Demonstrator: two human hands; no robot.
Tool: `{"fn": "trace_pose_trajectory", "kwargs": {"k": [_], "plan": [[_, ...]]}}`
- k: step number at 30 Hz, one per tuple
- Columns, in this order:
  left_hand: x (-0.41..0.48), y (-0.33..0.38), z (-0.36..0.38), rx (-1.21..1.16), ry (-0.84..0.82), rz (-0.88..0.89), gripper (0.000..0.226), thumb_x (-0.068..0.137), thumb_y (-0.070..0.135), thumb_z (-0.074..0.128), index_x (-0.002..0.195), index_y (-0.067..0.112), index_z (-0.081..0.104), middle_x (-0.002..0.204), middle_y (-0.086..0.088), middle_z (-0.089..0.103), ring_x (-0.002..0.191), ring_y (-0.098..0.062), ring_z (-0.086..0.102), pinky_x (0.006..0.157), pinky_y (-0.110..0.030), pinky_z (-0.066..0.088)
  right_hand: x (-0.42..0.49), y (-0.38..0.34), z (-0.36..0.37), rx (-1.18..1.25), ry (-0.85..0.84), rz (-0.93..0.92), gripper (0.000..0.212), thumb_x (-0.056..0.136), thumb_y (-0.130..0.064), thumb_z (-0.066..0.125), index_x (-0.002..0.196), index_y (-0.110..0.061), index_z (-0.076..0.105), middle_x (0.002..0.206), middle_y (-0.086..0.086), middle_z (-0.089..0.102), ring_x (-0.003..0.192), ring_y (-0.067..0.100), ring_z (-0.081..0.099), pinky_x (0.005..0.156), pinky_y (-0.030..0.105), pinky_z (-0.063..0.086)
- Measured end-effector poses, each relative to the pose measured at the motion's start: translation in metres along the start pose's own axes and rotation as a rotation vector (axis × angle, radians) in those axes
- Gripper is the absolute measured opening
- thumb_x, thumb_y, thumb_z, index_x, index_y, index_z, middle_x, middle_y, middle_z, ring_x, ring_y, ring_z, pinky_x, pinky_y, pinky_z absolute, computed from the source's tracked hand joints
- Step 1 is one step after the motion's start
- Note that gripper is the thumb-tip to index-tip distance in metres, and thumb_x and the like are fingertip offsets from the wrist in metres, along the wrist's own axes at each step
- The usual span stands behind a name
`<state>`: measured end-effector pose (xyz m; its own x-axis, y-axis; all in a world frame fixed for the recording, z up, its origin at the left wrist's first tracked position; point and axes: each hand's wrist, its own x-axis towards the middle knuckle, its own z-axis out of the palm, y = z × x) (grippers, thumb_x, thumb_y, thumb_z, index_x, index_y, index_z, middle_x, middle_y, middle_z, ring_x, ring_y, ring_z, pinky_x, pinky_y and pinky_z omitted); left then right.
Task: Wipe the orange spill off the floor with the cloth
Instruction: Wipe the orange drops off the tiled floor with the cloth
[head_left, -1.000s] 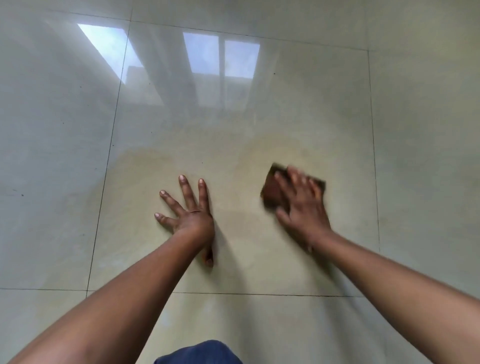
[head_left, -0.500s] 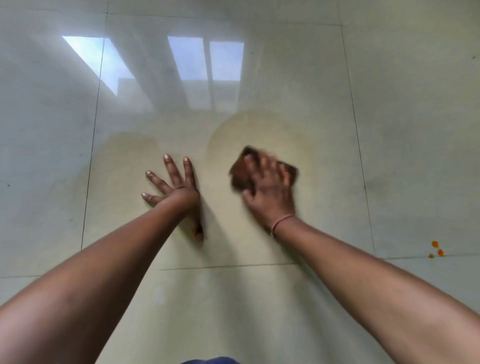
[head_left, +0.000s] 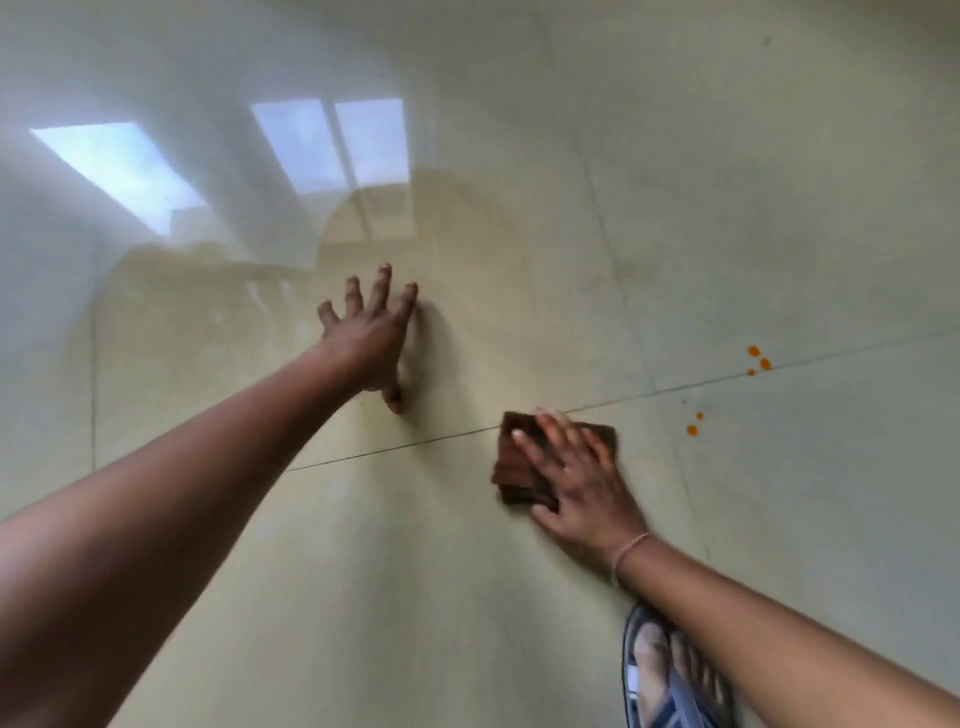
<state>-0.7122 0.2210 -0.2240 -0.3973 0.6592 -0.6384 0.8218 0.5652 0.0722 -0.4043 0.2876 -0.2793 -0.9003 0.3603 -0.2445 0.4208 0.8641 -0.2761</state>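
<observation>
On a glossy pale-green tiled floor (head_left: 779, 156), small bright orange droplets of spilled liquid (head_left: 757, 358) lie scattered beside a grout line, with two more drops (head_left: 692, 429) just below it, all to the right of the work. A folded dark-brown cloth (head_left: 519, 467) sits flat on the tile across the same grout line, near but apart from the drops. The person's right hand (head_left: 576, 483) presses down on it, fingers spread flat and not curled around it. The left hand (head_left: 371, 332) is splayed wide on the floor farther ahead, gripping nothing and apparently bearing weight. A faint yellowish film covers the tile around that hand, under reflected window light. A foot in a grey-blue sandal (head_left: 670, 680) shows at the lower edge.

The risk from here appears twofold: a cloth already loaded with orange may smear the remaining drops into a wider stain and not lift them, and the bracing palm could slip on the damp, slick tile.
</observation>
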Motion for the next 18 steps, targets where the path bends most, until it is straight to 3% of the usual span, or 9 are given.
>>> {"fn": "trace_pose_trajectory", "kwargs": {"k": [3, 5, 7, 10, 12, 16, 18], "plan": [[0.013, 0.074, 0.002, -0.088, -0.042, 0.144, 0.150, 0.047, 0.045, 0.093, 0.152, 0.027, -0.013, 0.156, -0.004, -0.031, 0.144, -0.042, -0.015, 0.109, -0.069, 0.012, 0.020, 0.055, -0.021, 0.009, 0.126, 0.308, 0.076, 0.082, -0.045, 0.051, 0.151, -0.029, 0.022, 0.159, 0.008, 0.019, 0.146, 0.026, 0.019, 0.116, 0.044, 0.014], [0.021, 0.113, 0.010, -0.114, -0.097, 0.177, 0.156, 0.043, 0.049, 0.092, 0.150, 0.027, -0.018, 0.155, -0.003, -0.034, 0.142, -0.044, -0.021, 0.106, -0.072, 0.009, 0.045, 0.050, -0.024, 0.039, 0.201, 0.495, 0.073, 0.086, -0.044, 0.051, 0.151, -0.028, 0.023, 0.160, 0.007, 0.017, 0.147, 0.024, 0.014, 0.116, 0.042, 0.010], [0.031, 0.133, 0.018, -0.086, -0.134, 0.151, 0.163, 0.038, 0.051, 0.093, 0.147, 0.027, -0.026, 0.150, -0.003, -0.042, 0.136, -0.047, -0.032, 0.103, -0.076, 0.000, 0.031, 0.034, -0.012, 0.082, 0.214, 0.449, 0.074, 0.083, -0.045, 0.046, 0.151, -0.028, 0.021, 0.160, 0.008, 0.018, 0.147, 0.023, 0.013, 0.116, 0.043, 0.010], [0.034, 0.136, 0.021, -0.049, -0.169, 0.096, 0.168, 0.035, 0.055, 0.092, 0.142, 0.028, -0.034, 0.143, -0.003, -0.051, 0.131, -0.047, -0.039, 0.101, -0.076, -0.004, -0.052, 0.033, -0.001, 0.081, 0.097, 0.347, 0.077, 0.082, -0.043, 0.049, 0.152, -0.030, 0.018, 0.160, 0.007, 0.019, 0.147, 0.023, 0.015, 0.115, 0.041, 0.012], [0.029, 0.137, 0.016, -0.037, -0.182, 0.079, 0.168, 0.036, 0.055, 0.093, 0.142, 0.027, -0.035, 0.142, -0.003, -0.052, 0.132, -0.047, -0.039, 0.102, -0.076, -0.002, -0.063, 0.056, -0.008, 0.076, 0.087, 0.435, 0.077, 0.087, -0.037, 0.053, 0.152, -0.032, 0.011, 0.161, 0.005, 0.012, 0.148, 0.022, 0.010, 0.117, 0.041, 0.011], [0.022, 0.142, 0.011, -0.022, -0.192, 0.051, 0.168, 0.039, 0.052, 0.094, 0.142, 0.026, -0.036, 0.142, -0.004, -0.052, 0.133, -0.048, -0.037, 0.103, -0.077, 0.002, -0.013, 0.051, -0.024, 0.103, 0.094, 0.692, 0.069, 0.095, -0.038, 0.044, 0.153, -0.026, 0.008, 0.162, 0.009, 0.004, 0.148, 0.025, 0.003, 0.120, 0.042, 0.007], [0.027, 0.147, 0.010, 0.006, -0.202, 0.023, 0.168, 0.040, 0.050, 0.094, 0.140, 0.025, -0.039, 0.141, -0.007, -0.053, 0.132, -0.050, -0.037, 0.102, -0.077, 0.004, -0.022, 0.032, -0.013, 0.088, 0.135, 0.638, 0.071, 0.093, -0.040, 0.042, 0.153, -0.026, 0.007, 0.162, 0.008, 0.004, 0.148, 0.024, 0.002, 0.119, 0.042, 0.005]]}}
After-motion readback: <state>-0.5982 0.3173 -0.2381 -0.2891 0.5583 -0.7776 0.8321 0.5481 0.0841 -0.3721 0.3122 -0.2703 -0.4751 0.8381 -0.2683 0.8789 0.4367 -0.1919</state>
